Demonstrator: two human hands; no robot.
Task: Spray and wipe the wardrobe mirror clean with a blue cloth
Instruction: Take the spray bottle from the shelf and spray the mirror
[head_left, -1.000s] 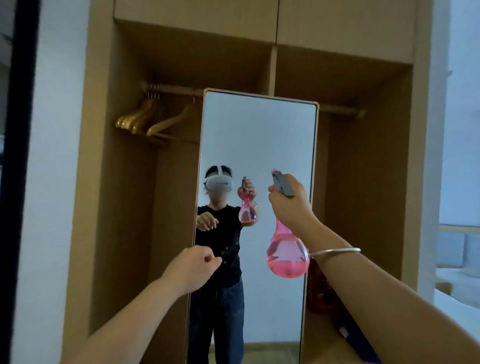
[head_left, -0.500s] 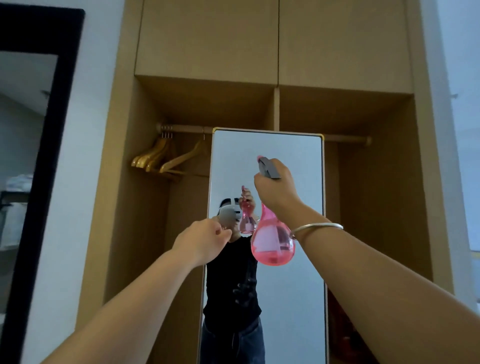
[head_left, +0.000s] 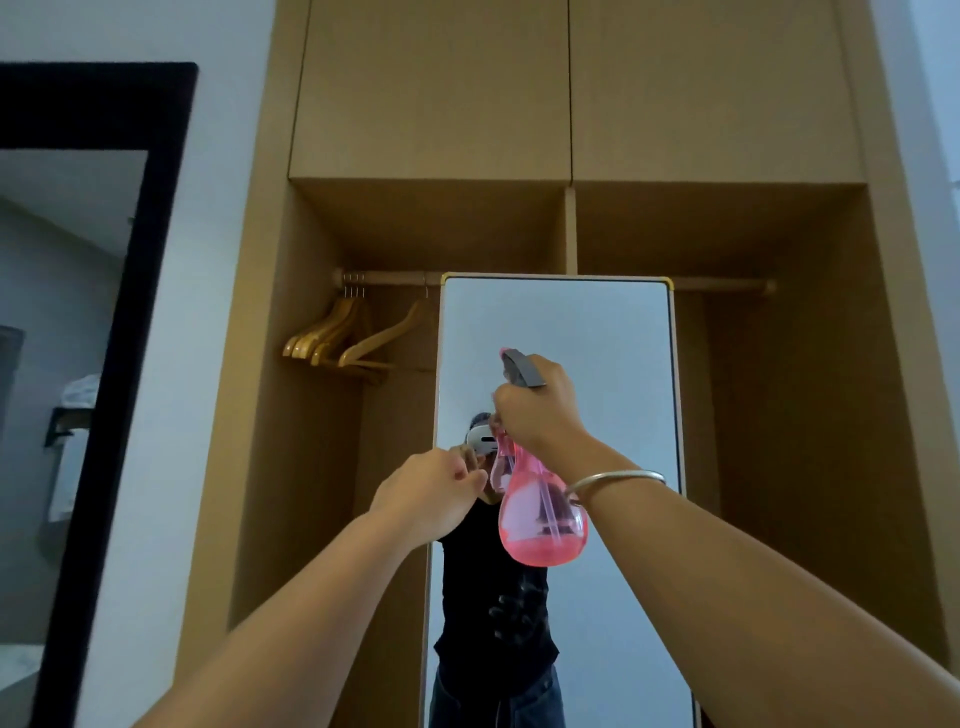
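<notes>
A tall framed mirror (head_left: 613, 364) stands inside the open wooden wardrobe (head_left: 431, 104). My right hand (head_left: 540, 410) grips the grey trigger head of a pink spray bottle (head_left: 540, 525), held upright in front of the mirror's middle with its nozzle toward the glass. A little pink liquid sits in the bottle's round base. My left hand (head_left: 426, 493) is raised beside the bottle, at the mirror's left edge, with its fingers curled shut and nothing visible in them. No blue cloth is in view.
Several wooden hangers (head_left: 337, 338) hang on the rail (head_left: 389, 278) left of the mirror. A black-framed opening (head_left: 135, 312) lies on the left wall. Closed cupboard doors (head_left: 711, 88) sit above the wardrobe bay.
My view has tilted upward, showing more of the top cupboards. Both hands have risen toward the mirror's middle, and the left hand has come closer to the bottle.
</notes>
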